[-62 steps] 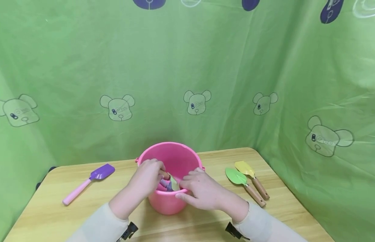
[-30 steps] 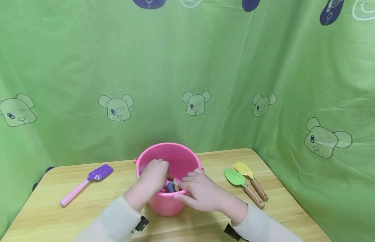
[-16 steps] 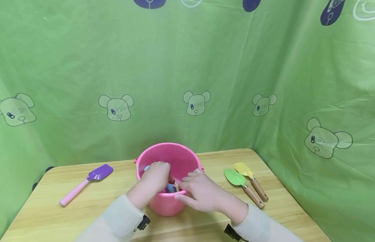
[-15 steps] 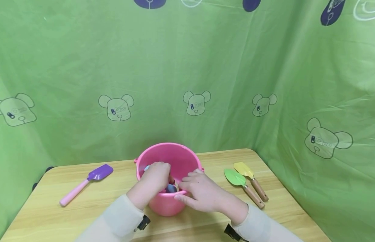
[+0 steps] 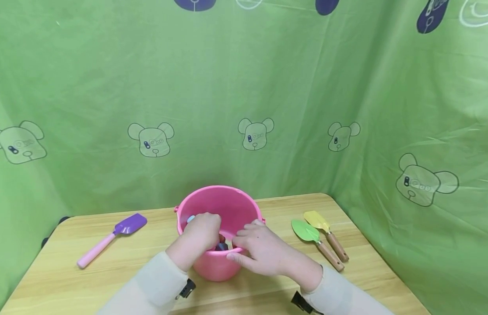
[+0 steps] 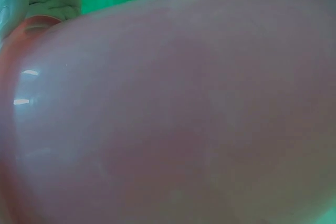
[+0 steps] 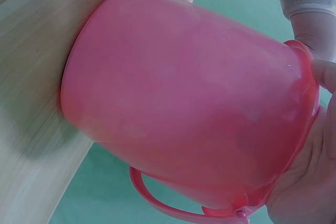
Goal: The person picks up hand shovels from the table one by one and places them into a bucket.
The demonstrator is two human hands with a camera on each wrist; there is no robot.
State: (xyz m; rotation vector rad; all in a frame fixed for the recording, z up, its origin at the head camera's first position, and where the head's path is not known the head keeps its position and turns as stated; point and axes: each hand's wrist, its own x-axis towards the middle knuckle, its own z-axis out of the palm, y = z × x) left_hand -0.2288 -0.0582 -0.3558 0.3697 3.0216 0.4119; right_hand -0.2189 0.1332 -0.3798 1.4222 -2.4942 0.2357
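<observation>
A pink bucket (image 5: 216,267) stands upright on the table, and its side fills most of both wrist views. My left hand (image 5: 197,234) reaches down inside it with the knuckles up; the fingertips are hidden, so what they touch does not show. Beside that hand, small objects peek out: a dark piece (image 5: 221,247), a reddish-brown piece (image 5: 222,239) and a light blue piece (image 5: 191,218), their kinds unclear. My right hand (image 5: 263,249) grips the bucket's near right rim, thumb outside and fingers over the inside.
On the wooden table (image 5: 157,245), a purple shovel with a pink handle (image 5: 113,238) lies to the left. A green trowel (image 5: 305,230) and a yellow trowel (image 5: 317,220), both with wooden handles, lie at the right. Green cloth (image 5: 212,87) hangs behind and at the sides.
My left hand has moved deeper into the bucket and slightly right. A pale piece beside it is now mostly out of sight, and a light blue piece shows at the left. The right hand stays put.
</observation>
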